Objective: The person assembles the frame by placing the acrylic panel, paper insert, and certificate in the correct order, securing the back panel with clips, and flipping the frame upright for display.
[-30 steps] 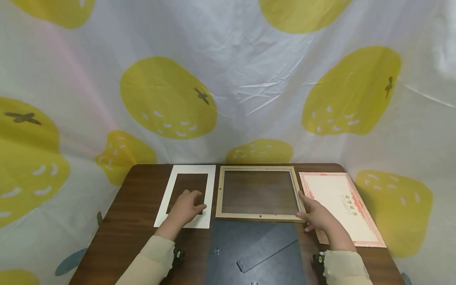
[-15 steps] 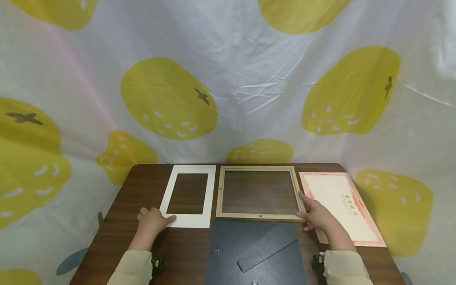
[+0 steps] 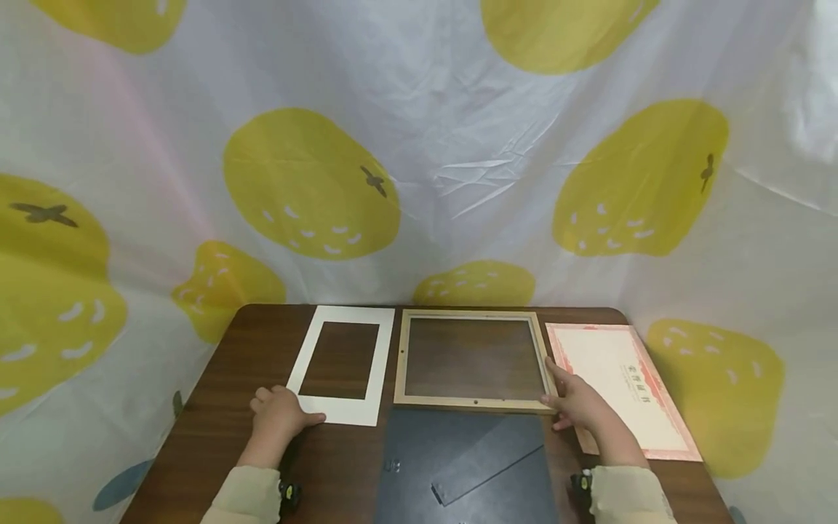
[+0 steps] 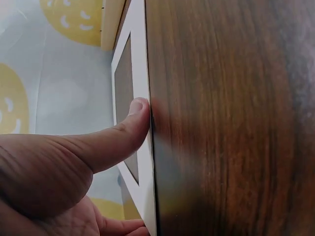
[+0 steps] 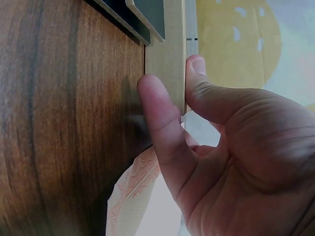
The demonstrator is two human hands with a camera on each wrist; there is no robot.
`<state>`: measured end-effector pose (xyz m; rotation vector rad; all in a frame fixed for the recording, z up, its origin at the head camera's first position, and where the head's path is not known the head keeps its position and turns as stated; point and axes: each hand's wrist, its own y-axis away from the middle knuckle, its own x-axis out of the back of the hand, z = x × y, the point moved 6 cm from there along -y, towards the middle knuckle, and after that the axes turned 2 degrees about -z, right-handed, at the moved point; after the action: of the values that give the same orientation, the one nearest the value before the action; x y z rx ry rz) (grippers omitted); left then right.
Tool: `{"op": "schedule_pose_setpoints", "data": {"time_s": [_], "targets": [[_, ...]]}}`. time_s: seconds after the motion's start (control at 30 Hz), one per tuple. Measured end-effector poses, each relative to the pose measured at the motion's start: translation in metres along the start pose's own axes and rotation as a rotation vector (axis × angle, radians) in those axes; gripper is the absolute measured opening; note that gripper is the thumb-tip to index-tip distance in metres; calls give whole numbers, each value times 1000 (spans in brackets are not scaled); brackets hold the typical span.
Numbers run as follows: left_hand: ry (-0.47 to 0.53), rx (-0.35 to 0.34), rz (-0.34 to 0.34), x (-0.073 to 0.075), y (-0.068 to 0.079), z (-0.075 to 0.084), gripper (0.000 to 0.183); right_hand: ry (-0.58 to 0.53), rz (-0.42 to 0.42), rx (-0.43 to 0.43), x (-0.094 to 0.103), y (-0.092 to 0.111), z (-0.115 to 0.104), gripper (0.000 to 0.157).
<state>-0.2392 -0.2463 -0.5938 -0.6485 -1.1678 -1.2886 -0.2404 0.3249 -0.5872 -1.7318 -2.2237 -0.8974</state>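
Right at the fingertips, then: the left hand lays its thumb along the near edge of a white mat, the other fingers loosely bent past the mat's near-left corner; whether they press underneath I can't tell. The right hand takes the near-right corner of a wooden frame, thumb on top and a finger against the outer side, close together round the rail.

Both lie flat toward the far side of the table, the mat left, the frame in the middle. I'd guess the mat is light, thin card, prone to bending at its narrow strips, so best lifted by two opposite edges. The frame looks stiff and moderately light; the clear pane that seems to fill it could smudge or crack, so hold the rails only.

Further out, a dark backing board sits just beside the frame's near rail, its stand flap lying across it and a small metal clip at its left; it crowds any grip from the near side. To the right, a red-bordered certificate passes partly beneath the right forearm in view, close enough to get brushed. Beyond, a fruit-print curtain hangs right behind the table's far edge.
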Motion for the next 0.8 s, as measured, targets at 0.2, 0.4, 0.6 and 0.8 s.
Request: {"op": "schedule_pose_setpoints", "data": {"time_s": [0.2,0.4,0.6,0.8], "targets": [[3,4,-35,-1,-8,-4,120,19,11,-12,-1,1,1,94],[18,11,-54,1,-10,-9,114,25,14,-10,0,2,-1,93],[16,12,-40,2,-14,-14,109,8,17,-16,0,3,-1,93],[182,-11,-88,1,-16,-22,93,-2,22,-21,0,4,-1,93]]}}
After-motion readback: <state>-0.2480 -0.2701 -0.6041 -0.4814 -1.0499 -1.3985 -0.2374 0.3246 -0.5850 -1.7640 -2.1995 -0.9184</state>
